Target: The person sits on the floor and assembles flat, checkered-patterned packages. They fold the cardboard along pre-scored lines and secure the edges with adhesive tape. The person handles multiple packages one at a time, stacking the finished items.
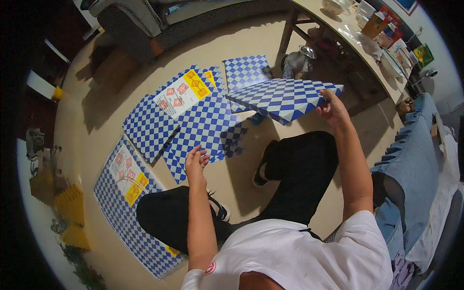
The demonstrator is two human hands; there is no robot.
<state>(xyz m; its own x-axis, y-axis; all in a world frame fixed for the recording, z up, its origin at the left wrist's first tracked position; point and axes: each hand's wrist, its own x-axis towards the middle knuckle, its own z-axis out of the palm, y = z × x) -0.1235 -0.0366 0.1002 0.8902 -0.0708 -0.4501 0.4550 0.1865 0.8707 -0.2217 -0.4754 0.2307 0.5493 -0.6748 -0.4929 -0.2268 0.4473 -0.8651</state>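
The person sits low over the floor (96, 125), and the right hand (332, 107) holds up a blue-and-white checked cardboard panel (285, 98), pinching it at its right-hand corner, fingers closed on the edge. The panel hangs in the air at about one o'clock from the person's chest, roughly level and tilted a little, above the knees.

It looks like a flattened carton sheet: light for its spread, fairly stiff across the flat but ready to bend along its fold lines. Held by one corner it would likely sag or swing, so I'd judge a grip at the middle of a long edge, or one at each end, to be steadier. The printed face seems smooth and could slide in dry fingers.

The left hand (195, 162) is loose and empty, fingers half curled, hovering just above the near edge of the flat checked sheets (203, 121) spread on the floor at about eleven o'clock; whether it touches them I cannot tell.

Another checked sheet with yellow and red labels (128, 179) lies by the left knee at about nine o'clock. A cluttered worktop (338, 29) runs along at two o'clock.
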